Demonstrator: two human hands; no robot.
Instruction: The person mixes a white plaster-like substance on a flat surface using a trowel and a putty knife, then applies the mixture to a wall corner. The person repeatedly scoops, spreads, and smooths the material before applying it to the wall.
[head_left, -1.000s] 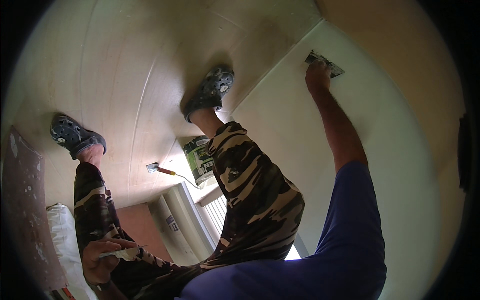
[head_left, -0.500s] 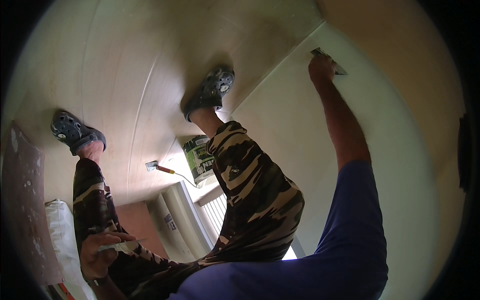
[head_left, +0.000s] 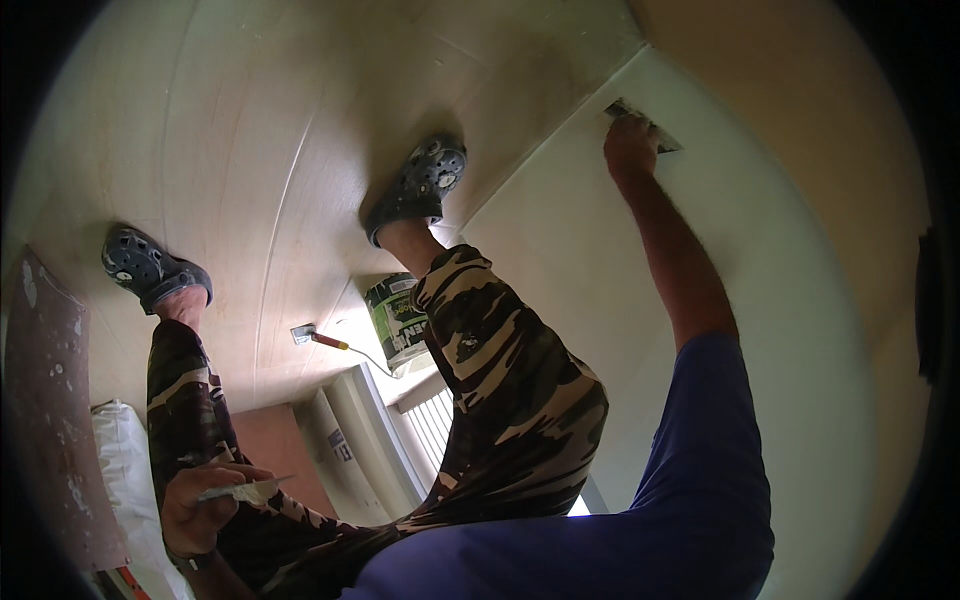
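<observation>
My right arm reaches out to the pale wall (head_left: 790, 330) on the right. At its end my right hand (head_left: 630, 150) is closed on a wide putty knife (head_left: 667, 143), whose blade lies against the wall just above the floor line, near the corner. The knife's handle is hidden by my fingers. At the lower left my left hand (head_left: 193, 508), beside my left thigh, grips a second spatula (head_left: 255, 490). Its thin metal blade points right and carries some whitish paste.
Wood-look floor (head_left: 250, 120) lies under my dark clogs (head_left: 425, 180). Behind my right leg stands a green and black bucket (head_left: 395, 320); near it lies a small paint roller (head_left: 325, 338). A stained brownish board (head_left: 50, 400) and a white bag (head_left: 130, 480) are at the left.
My right hand has slid a little left and nearer along the wall with the putty knife. The left hand and its spatula have barely moved.
</observation>
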